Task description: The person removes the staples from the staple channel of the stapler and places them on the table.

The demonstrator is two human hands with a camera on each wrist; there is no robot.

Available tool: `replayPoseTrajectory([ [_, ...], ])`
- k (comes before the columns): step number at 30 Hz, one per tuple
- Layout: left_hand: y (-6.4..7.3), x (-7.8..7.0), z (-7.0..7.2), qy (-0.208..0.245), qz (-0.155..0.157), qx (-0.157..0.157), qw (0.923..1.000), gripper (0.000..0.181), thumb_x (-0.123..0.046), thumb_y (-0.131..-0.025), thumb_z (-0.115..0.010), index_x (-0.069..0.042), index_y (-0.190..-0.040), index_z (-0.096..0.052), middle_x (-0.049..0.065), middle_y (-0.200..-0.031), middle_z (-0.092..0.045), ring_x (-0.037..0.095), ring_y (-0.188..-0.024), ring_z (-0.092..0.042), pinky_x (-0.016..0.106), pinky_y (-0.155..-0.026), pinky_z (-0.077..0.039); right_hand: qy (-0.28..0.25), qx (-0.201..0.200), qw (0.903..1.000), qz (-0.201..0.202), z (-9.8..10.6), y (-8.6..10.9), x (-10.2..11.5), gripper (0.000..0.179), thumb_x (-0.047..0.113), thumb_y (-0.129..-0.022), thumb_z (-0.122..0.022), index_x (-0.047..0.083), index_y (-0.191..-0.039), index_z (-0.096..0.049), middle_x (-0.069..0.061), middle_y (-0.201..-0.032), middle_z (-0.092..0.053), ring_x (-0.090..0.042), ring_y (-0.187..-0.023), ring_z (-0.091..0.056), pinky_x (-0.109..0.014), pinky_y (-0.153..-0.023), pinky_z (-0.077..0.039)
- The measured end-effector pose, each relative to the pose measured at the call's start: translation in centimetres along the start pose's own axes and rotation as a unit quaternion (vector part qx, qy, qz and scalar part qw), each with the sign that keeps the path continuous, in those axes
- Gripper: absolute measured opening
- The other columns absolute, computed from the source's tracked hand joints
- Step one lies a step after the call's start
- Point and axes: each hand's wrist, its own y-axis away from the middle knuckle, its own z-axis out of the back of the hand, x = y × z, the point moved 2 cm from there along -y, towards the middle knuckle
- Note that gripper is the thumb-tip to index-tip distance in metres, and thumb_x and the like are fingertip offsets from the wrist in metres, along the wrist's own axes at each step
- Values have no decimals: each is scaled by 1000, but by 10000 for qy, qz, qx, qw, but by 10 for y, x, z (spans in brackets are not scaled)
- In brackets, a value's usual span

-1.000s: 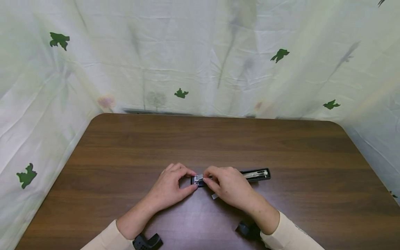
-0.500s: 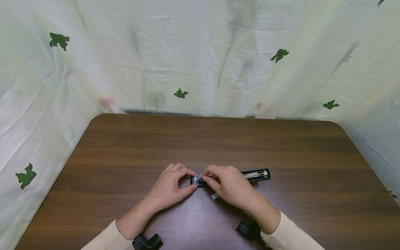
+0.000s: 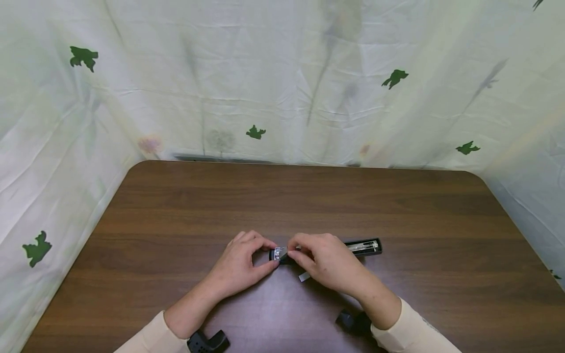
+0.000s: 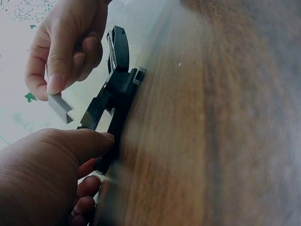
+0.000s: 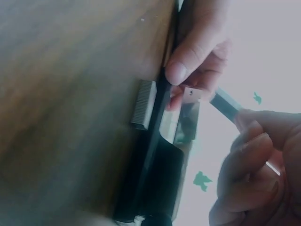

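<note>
A black stapler (image 3: 366, 246) lies opened out on the table, its top arm swung back to the right. My left hand (image 3: 242, 261) grips the stapler's left end between thumb and fingers. In the right wrist view, its metal magazine (image 5: 189, 115) sits just past the left thumb. Above the stapler, my right hand (image 3: 327, 260) pinches a short grey strip of staples (image 4: 60, 108) between thumb and index finger, one end sticking out tilted. A second strip of staples (image 5: 144, 104) rests on the table alongside the stapler, partly hidden by my right hand in the head view.
The brown wooden table (image 3: 198, 206) spreads around both hands. Pale curtains (image 3: 282, 73) with green leaf-like patches hang behind it and at the sides. Black wrist devices (image 3: 208, 341) sit near both sleeves.
My right hand has shifted very slightly to the right, and the strip of staples it pinches has turned to a steeper slant. The left hand and the stapler have stayed put.
</note>
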Motion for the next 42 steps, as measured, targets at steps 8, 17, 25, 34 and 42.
replayPoseTrajectory([
  [8, 0, 0, 0, -33, 16, 7, 10000, 26, -38, -75, -74, -30, -98, -65, -17, -91, -55, 4, -84, -45, 32, -76, -37, -212, 833, 9958, 320, -1, 4, 1, 5, 27, -91, -59, 25, -88, -62, 17, -61, -50, 2, -50, -44, -20, -49, -38],
  [17, 0, 0, 0, -76, 18, -41, 10000, 26, -37, -75, -75, -30, -98, -66, -17, -91, -55, 3, -85, -44, 32, -77, -37, -365, 1748, 9793, 956, -15, 9, 7, 11, 23, -88, -63, 27, -78, -58, 19, -60, -46, 7, -52, -40, -15, -51, -35],
  [25, 0, 0, -1, -52, -6, -65, 10000, 26, -37, -75, -75, -30, -99, -66, -16, -91, -56, 3, -85, -45, 32, -76, -37, -5, 1753, 9805, 891, -18, 10, 5, 11, 26, -87, -64, 28, -78, -58, 19, -60, -45, 6, -54, -42, -16, -54, -35],
  [34, 0, 0, 0, -40, 31, -41, 10000, 26, -38, -75, -75, -31, -99, -66, -17, -91, -56, 4, -84, -44, 31, -75, -37, 391, 1779, 9814, 606, -16, 10, 1, 11, 27, -87, -63, 29, -77, -58, 21, -66, -47, 2, -58, -43, -20, -57, -36],
  [42, 0, 0, -1, -47, 18, -43, 10000, 26, -38, -75, -75, -31, -99, -66, -17, -92, -56, 3, -85, -45, 32, -77, -37, 445, 1738, 9819, 601, -15, 10, -1, 13, 28, -88, -62, 30, -76, -58, 21, -65, -47, 2, -57, -43, -20, -56, -36],
])
